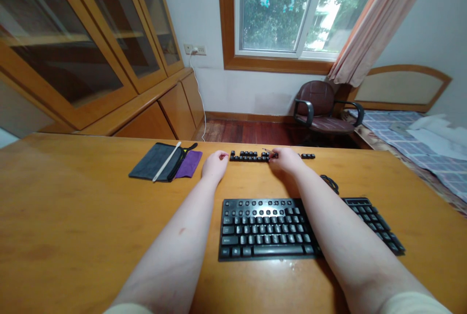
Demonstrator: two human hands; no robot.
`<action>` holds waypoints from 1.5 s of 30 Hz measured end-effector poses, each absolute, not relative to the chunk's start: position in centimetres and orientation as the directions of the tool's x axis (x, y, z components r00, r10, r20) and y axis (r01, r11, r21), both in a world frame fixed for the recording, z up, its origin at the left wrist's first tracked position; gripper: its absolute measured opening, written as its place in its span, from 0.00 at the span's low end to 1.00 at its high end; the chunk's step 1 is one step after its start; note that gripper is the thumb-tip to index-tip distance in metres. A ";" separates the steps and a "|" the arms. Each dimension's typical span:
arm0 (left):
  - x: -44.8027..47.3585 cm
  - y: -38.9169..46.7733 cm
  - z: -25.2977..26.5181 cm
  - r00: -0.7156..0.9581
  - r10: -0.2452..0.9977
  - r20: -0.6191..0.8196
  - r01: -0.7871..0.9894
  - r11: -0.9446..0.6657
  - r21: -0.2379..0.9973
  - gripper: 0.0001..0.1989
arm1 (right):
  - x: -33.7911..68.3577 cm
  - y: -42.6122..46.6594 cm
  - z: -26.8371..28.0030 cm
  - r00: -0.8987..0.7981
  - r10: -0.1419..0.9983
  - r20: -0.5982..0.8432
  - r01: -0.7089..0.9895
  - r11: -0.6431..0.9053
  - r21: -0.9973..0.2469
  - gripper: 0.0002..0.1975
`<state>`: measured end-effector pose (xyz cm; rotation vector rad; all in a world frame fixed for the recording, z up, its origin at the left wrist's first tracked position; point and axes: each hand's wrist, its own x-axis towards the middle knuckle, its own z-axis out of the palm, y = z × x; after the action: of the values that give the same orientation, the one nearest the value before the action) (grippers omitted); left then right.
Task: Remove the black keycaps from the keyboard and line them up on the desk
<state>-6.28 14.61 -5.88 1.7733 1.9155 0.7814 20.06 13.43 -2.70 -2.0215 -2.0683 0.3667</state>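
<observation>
A black keyboard lies on the wooden desk. Its two upper rows at the left show bare key posts without caps. Beyond it, loose black keycaps stand in rows near the desk's far edge. My left hand rests just left of those keycaps, fingers curled together; whatever they may hold is too small to make out. At the right part of the rows, my right hand is closed on a thin dark tool, its tip among the keycaps. My right forearm hides part of the keyboard.
Left of my hands lie a grey pouch, a pale flat stick and a purple cloth. A coiled black cable sits behind the keyboard. Past the desk are a glass cabinet, an office chair and a bed.
</observation>
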 end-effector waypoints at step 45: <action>-6.2 14.5 -5.7 -0.070 0.996 0.061 0.777 0.016 0.630 0.10 | 20.1 13.6 -3.2 -0.058 0.998 -0.030 0.942 0.045 -0.332 0.11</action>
<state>-6.20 14.47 -5.70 1.8092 1.8992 0.7355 20.10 13.62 -3.22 -1.9990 -2.1084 0.3903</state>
